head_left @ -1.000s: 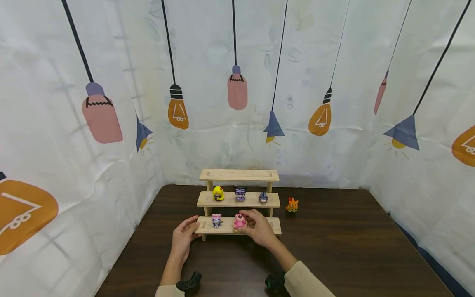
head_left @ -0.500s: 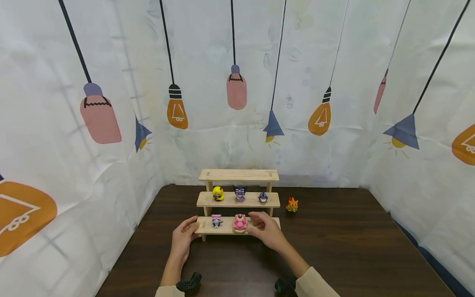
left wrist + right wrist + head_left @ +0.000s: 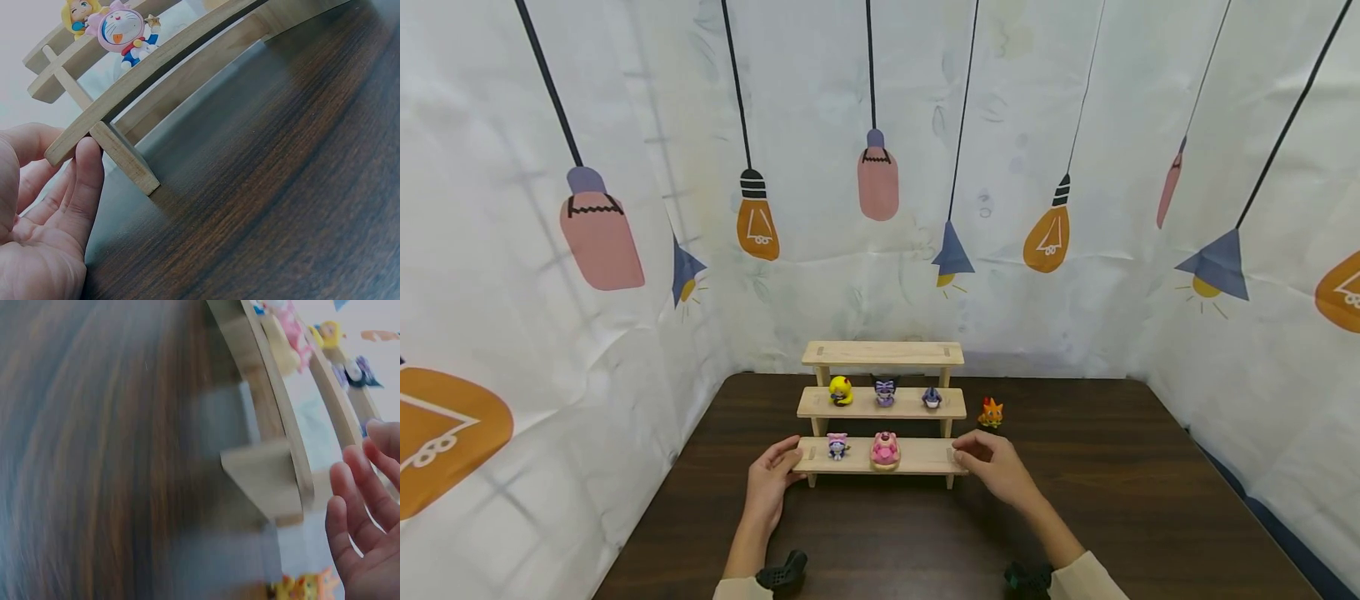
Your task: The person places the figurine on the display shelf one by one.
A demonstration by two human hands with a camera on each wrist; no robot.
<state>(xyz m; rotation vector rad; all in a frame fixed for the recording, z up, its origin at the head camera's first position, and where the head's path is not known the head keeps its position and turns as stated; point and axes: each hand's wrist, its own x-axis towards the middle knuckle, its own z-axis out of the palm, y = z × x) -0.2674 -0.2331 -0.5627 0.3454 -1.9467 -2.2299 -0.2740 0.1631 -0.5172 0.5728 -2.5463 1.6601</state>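
Observation:
My left hand [image 3: 771,479] pinches the left end of the bottom board of a three-tier wooden display shelf [image 3: 883,354]; in the left wrist view, fingers [image 3: 89,172] lie under that board. On the bottom tier stand a small pink-and-blue figurine [image 3: 837,447] and a larger pink bear figurine [image 3: 885,451]. My right hand [image 3: 996,469] is at the bottom board's right end and holds nothing. In the right wrist view its fingers are loosely bent, apart from the wood. The middle tier bears a yellow figurine [image 3: 841,391], a purple-and-black figurine [image 3: 885,392] and a small purple figurine [image 3: 932,398].
An orange figurine [image 3: 991,412] stands on the dark wooden table [image 3: 1120,483], right of the shelf and just beyond my right hand. A white curtain [image 3: 880,292] printed with lamps encloses the table's back and sides.
My right hand has let go of the pink bear figurine and moved right to the end of the bottom board. The bear stays on the tier. My left hand has not moved.

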